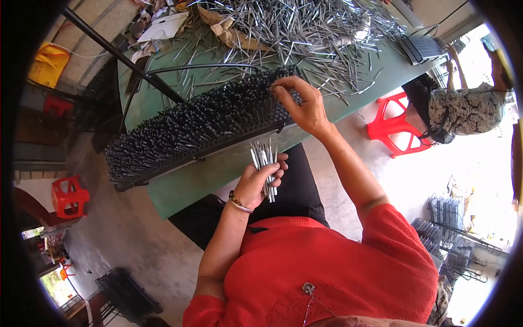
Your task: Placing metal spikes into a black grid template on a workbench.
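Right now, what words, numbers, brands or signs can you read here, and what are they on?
None that I can read.
Yellow bag-like thing at upper left: any marks are too blurred.
White sheet on the green table: no readable writing.
Thin metal rods in the left hand: no lettering shows.
Red knitted top: no lettering shows.
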`<state>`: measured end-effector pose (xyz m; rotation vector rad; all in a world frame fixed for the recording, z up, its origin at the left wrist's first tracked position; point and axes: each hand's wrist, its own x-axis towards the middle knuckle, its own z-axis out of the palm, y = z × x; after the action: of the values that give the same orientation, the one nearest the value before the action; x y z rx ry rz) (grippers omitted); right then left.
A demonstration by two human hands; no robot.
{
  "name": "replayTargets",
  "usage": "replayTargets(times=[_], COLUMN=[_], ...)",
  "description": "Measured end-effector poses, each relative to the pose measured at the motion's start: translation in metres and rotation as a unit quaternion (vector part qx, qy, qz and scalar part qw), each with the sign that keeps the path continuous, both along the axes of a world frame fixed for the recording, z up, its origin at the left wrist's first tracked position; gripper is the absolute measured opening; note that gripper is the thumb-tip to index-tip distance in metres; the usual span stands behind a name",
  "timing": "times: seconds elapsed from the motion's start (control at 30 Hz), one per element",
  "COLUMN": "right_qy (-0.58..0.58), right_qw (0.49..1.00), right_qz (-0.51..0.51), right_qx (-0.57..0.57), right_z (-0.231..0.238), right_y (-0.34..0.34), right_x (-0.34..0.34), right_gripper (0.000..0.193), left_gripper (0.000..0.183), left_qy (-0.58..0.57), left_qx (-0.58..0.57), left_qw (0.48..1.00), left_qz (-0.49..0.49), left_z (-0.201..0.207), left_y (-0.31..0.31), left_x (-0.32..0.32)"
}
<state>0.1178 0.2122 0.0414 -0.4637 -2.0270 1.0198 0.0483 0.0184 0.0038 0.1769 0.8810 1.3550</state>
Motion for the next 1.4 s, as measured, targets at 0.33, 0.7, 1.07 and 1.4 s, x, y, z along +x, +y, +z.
replayTargets(times=[0.33,0.7,1.07,1.4], right_qy=[-0.020,-0.018,-0.065,-0.120], right_qw=[0.999,0.990,0.980,0.992], right_qz=[0.035,0.039,0.006,0.038], right_qx=[0.002,0.137,0.186,-0.032], right_z=[-0.004,-0.018,-0.012,0.017], right_y=[0.005,0.006,-0.004,-0.032], right_x=[0.000,0.001,0.000,0.030], right_gripper=[0.013,0.014,0.019,0.020], left_gripper=[0.027,0.029,0.029,0.027], left_qy=[-0.013,-0.015,-0.010,0.026], left_qx=[0.003,0.004,0.007,0.059], left_qw=[1.000,1.000,1.000,0.997], left_qz=[-0.011,-0.013,-0.015,0.034], left_z=[-0.002,-0.003,-0.006,0.007], left_y=[-0.002,-0.003,-0.005,-0.007], left_x=[-0.001,0.000,0.001,-0.001])
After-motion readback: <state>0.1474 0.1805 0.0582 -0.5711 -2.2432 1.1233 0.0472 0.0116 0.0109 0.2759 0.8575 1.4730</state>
